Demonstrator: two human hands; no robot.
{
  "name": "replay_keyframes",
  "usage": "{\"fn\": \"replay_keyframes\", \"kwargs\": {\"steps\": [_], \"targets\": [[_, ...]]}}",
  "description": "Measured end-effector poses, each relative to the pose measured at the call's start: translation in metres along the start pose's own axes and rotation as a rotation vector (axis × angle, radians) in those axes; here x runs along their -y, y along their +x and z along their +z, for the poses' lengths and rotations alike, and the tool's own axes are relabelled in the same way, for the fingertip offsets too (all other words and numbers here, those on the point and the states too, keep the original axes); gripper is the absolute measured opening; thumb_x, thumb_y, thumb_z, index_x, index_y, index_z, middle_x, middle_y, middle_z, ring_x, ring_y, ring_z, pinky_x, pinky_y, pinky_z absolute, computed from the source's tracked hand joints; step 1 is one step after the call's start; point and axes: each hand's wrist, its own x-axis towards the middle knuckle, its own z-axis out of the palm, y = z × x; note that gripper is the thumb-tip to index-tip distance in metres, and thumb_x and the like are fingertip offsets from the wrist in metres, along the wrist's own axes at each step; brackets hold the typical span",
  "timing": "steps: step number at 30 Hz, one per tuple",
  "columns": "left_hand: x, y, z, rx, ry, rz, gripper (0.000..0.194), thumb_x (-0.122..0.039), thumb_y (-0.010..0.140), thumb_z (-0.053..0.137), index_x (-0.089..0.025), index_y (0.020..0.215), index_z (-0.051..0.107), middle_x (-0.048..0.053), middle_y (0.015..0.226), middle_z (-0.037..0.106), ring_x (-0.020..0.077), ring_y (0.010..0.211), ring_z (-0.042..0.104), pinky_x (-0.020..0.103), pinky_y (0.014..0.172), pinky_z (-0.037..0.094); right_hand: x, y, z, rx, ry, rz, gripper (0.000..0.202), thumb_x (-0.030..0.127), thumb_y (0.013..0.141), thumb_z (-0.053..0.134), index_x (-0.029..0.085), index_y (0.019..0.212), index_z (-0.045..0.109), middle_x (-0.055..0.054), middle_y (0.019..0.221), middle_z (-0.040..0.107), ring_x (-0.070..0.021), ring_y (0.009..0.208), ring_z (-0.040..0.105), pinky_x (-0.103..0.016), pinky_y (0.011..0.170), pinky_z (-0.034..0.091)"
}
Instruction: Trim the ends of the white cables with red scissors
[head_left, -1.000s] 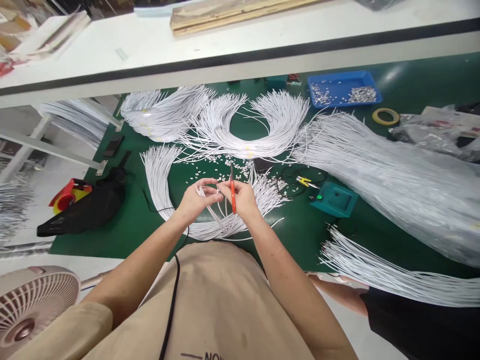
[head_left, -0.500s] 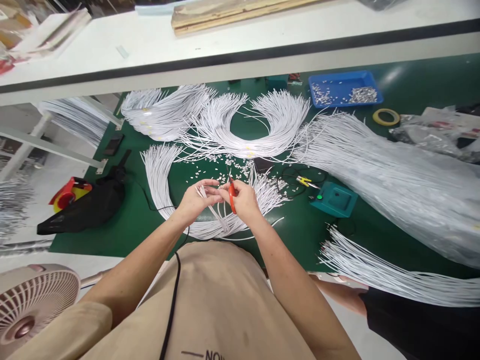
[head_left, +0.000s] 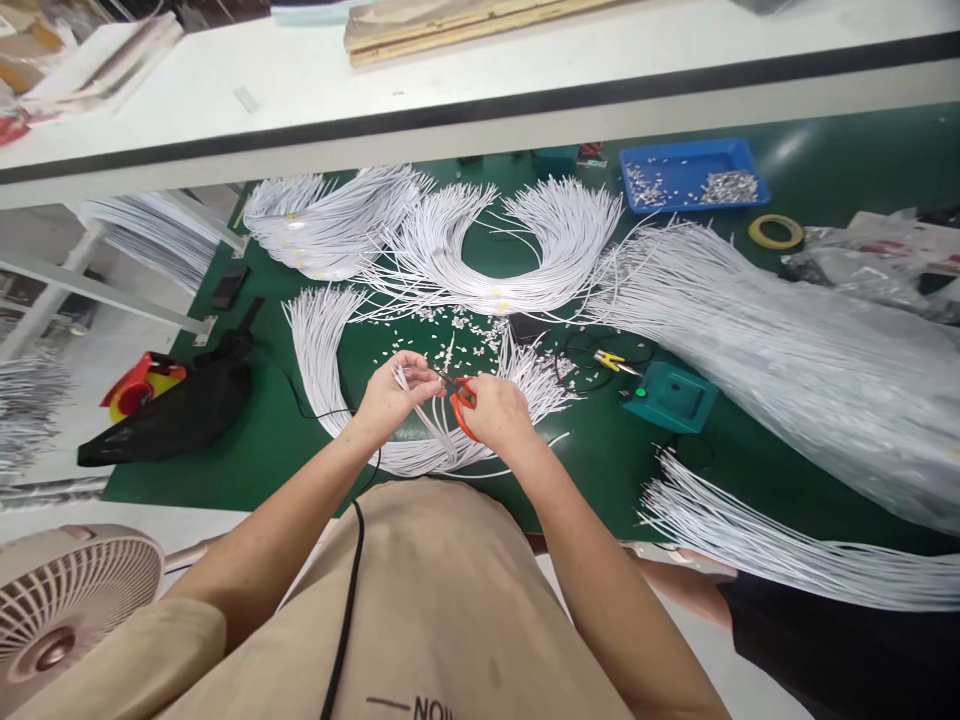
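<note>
My left hand point(head_left: 397, 393) is closed on several white cables point(head_left: 433, 428), with their ends poking up between the fingers. My right hand point(head_left: 500, 410) grips a pair of red-handled scissors point(head_left: 463, 425). The dark blades point left and reach the fingertips of my left hand; whether they are touching a cable I cannot make out. Below both hands curves a large bundle of white cables point(head_left: 319, 345) on the green table point(head_left: 592, 475). Small pale pieces point(head_left: 457, 330) lie scattered just beyond my hands.
More white cable bundles point(head_left: 517, 280) lie behind. To the right are a teal device point(head_left: 671, 398), yellow-handled cutters point(head_left: 615, 362), a tape roll point(head_left: 775, 232) and a blue tray point(head_left: 694, 175) of small parts. A black bag point(head_left: 180, 410) lies left; a fan point(head_left: 75, 610) stands lower left. A person's arm shows lower right.
The scissors have turned from pointing away to pointing left, toward my left fingertips. My right hand has shifted slightly right and down, while my left hand stays nearly in place.
</note>
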Motion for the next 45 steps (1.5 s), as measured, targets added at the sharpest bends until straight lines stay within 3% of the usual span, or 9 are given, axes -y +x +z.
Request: {"fn": "replay_keyframes", "kwargs": {"steps": [7, 18, 21, 25, 28, 36, 40, 42, 45], "targets": [[0.003, 0.000, -0.001, -0.008, 0.065, 0.065, 0.035, -0.024, 0.058, 0.073, -0.017, 0.083, 0.050, 0.000, 0.074, 0.062, 0.0141, 0.070, 0.062, 0.028, 0.070, 0.047, 0.001, -0.001, -0.004, -0.018, -0.097, -0.009, 0.025, 0.035, 0.080, 0.047, 0.018, 0.076, 0.066, -0.012, 0.078, 0.064, -0.0229, 0.076, 0.058, -0.031, 0.065, 0.034], [0.001, -0.003, 0.007, -0.069, -0.022, 0.054, 0.034, -0.024, 0.061, 0.071, -0.018, 0.082, 0.045, -0.004, 0.064, 0.060, 0.0143, 0.060, 0.064, 0.028, 0.062, 0.050, 0.004, -0.006, -0.004, -0.003, -0.075, 0.034, 0.026, 0.036, 0.080, 0.048, 0.016, 0.078, 0.064, -0.010, 0.082, 0.064, -0.0214, 0.081, 0.059, -0.028, 0.069, 0.037], [0.001, -0.003, 0.007, -0.053, -0.032, 0.059, 0.033, -0.023, 0.062, 0.071, -0.018, 0.080, 0.044, -0.004, 0.064, 0.060, 0.0143, 0.062, 0.064, 0.029, 0.063, 0.051, -0.003, -0.002, -0.003, 0.012, 0.138, 0.082, 0.025, 0.039, 0.076, 0.052, 0.018, 0.074, 0.064, -0.006, 0.078, 0.065, -0.0179, 0.075, 0.058, -0.026, 0.063, 0.038], [0.000, -0.003, 0.008, -0.031, -0.028, 0.059, 0.032, -0.023, 0.062, 0.071, -0.018, 0.079, 0.044, -0.003, 0.064, 0.060, 0.0140, 0.061, 0.063, 0.029, 0.064, 0.052, -0.005, 0.007, 0.003, -0.077, 0.731, 0.105, 0.023, 0.035, 0.072, 0.055, 0.017, 0.082, 0.067, -0.002, 0.077, 0.065, -0.0144, 0.069, 0.058, -0.024, 0.062, 0.042], [0.000, -0.004, 0.010, -0.011, -0.004, 0.063, 0.033, -0.024, 0.062, 0.071, -0.018, 0.079, 0.044, -0.003, 0.065, 0.061, 0.0143, 0.061, 0.063, 0.029, 0.063, 0.051, 0.000, 0.010, 0.006, -0.117, 0.991, 0.089, 0.022, 0.029, 0.068, 0.059, 0.015, 0.082, 0.068, -0.003, 0.076, 0.066, -0.0139, 0.067, 0.058, -0.024, 0.062, 0.044], [0.001, -0.004, 0.008, 0.026, 0.074, 0.070, 0.033, -0.021, 0.062, 0.069, -0.019, 0.080, 0.043, -0.003, 0.064, 0.061, 0.0146, 0.060, 0.062, 0.027, 0.060, 0.047, 0.000, 0.010, 0.011, -0.168, 0.921, 0.059, 0.018, 0.030, 0.066, 0.059, 0.018, 0.076, 0.067, -0.002, 0.073, 0.065, -0.0146, 0.067, 0.058, -0.025, 0.064, 0.044], [0.004, -0.002, 0.007, -0.040, 0.273, 0.129, 0.032, -0.016, 0.058, 0.068, -0.020, 0.078, 0.043, -0.005, 0.063, 0.059, 0.0113, 0.057, 0.057, 0.023, 0.056, 0.042, 0.009, 0.010, 0.019, -0.227, 0.842, 0.147, 0.014, 0.030, 0.063, 0.060, 0.019, 0.070, 0.064, 0.001, 0.066, 0.061, -0.0133, 0.063, 0.054, -0.025, 0.060, 0.041], [0.005, -0.002, 0.008, -0.070, 0.355, 0.152, 0.031, -0.017, 0.057, 0.069, -0.020, 0.077, 0.045, -0.007, 0.061, 0.056, 0.0100, 0.055, 0.054, 0.021, 0.055, 0.041, 0.013, 0.011, 0.020, -0.198, 0.924, 0.202, 0.014, 0.030, 0.062, 0.060, 0.018, 0.068, 0.064, 0.002, 0.062, 0.058, -0.0119, 0.060, 0.051, -0.024, 0.058, 0.040], [0.005, -0.003, 0.008, -0.026, 0.299, 0.113, 0.033, -0.020, 0.057, 0.070, -0.019, 0.080, 0.047, -0.005, 0.063, 0.057, 0.0117, 0.058, 0.057, 0.023, 0.057, 0.043, 0.012, 0.011, 0.013, -0.052, 1.234, 0.200, 0.018, 0.034, 0.066, 0.058, 0.016, 0.063, 0.062, 0.001, 0.061, 0.057, -0.0089, 0.054, 0.046, -0.023, 0.056, 0.038]]}}
